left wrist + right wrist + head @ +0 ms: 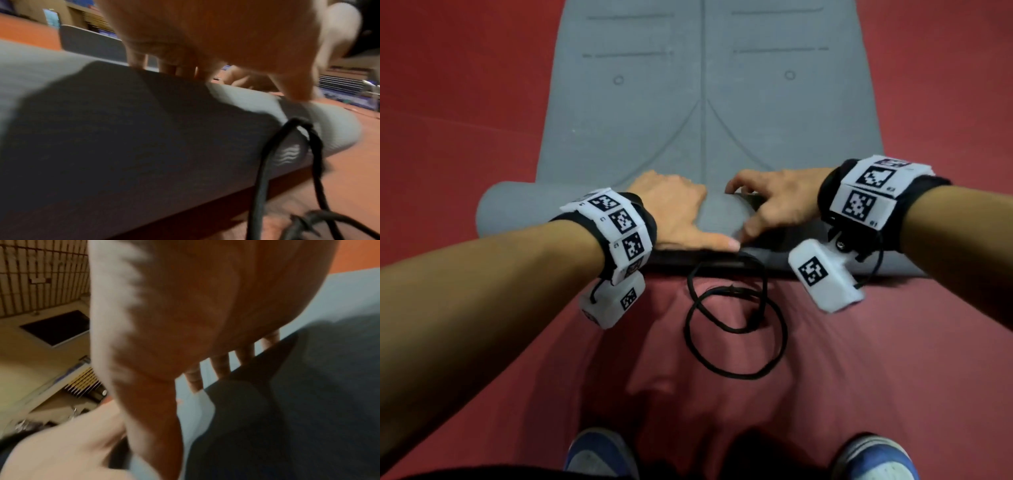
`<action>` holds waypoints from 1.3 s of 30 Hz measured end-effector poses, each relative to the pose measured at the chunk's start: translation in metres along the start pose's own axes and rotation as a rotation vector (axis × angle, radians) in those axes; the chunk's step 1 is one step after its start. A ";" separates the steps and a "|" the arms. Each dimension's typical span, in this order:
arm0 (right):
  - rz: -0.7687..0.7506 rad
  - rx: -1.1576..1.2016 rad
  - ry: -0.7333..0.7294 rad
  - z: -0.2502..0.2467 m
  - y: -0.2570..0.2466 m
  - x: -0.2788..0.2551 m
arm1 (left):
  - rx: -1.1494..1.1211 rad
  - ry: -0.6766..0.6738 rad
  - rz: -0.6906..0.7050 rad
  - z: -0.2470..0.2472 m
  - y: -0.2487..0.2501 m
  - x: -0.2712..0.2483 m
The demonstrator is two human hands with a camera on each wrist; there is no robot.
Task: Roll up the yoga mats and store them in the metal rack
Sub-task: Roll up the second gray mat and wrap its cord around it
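Head view: a grey mat [705,113] runs toward 12 o'clock on the red floor [448,102], with its near end rolled. The left grip [674,209] curls over the roll, thumb straight. The right grip [774,198], at its 3 o'clock, clasps the roll. A black cord [736,329] loops at 6 o'clock.
Left wrist view: fingers [136,59] hook the roll's far side.
Right wrist view: fingers [221,365] hook over it too.

We take the roll [524,209] as our mark: the flat mat [702,113] stretches behind it, our left hand [671,209] and right hand [774,202] lie on it side by side, and before it lies the cord [739,377] — our shoes [599,455] nearer still.
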State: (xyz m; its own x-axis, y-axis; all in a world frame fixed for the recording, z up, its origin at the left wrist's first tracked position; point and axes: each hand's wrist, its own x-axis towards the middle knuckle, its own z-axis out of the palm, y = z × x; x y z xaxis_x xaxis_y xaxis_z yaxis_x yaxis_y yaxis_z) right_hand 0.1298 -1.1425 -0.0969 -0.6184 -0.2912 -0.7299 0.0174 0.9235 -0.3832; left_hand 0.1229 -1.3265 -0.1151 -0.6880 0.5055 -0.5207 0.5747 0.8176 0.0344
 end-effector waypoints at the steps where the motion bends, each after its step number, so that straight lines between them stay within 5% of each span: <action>1: -0.001 -0.084 -0.005 0.003 0.002 0.001 | 0.005 -0.041 0.007 -0.001 -0.002 0.001; 4: 0.018 -0.455 0.142 0.022 0.002 0.004 | 0.055 -0.085 0.008 0.000 -0.007 0.003; 13: -0.032 -0.270 0.061 0.006 0.001 0.011 | -0.040 -0.142 0.022 -0.012 -0.012 0.006; 16: -0.035 -0.081 -0.142 0.007 0.005 0.013 | -0.179 -0.244 0.034 -0.008 -0.012 0.002; 20: -0.001 0.247 -0.568 0.046 0.018 0.015 | -0.476 -0.582 0.017 0.019 -0.005 -0.010; 22: 0.014 0.292 -0.659 0.064 0.023 0.015 | -0.544 -0.684 0.034 0.037 -0.002 -0.016; 28: -0.026 -0.026 -0.076 0.005 0.016 0.013 | -0.627 -0.335 -0.077 0.016 -0.040 -0.005; 30: -0.026 -0.083 -0.029 -0.009 0.010 0.010 | -0.605 -0.224 -0.110 0.009 -0.047 -0.001; 34: -0.036 -0.169 -0.162 0.014 -0.015 0.010 | -0.479 -0.109 -0.134 0.006 -0.043 0.005; 39: -0.093 -0.294 0.100 0.031 -0.014 0.014 | -0.293 0.065 -0.093 0.001 -0.011 0.011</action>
State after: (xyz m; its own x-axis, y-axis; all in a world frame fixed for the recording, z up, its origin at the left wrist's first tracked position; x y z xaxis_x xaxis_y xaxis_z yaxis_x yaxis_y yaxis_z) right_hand 0.1455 -1.1670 -0.1194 -0.6810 -0.3655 -0.6345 -0.2621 0.9308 -0.2549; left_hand 0.1091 -1.3305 -0.1225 -0.7639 0.4334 -0.4782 0.3622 0.9012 0.2381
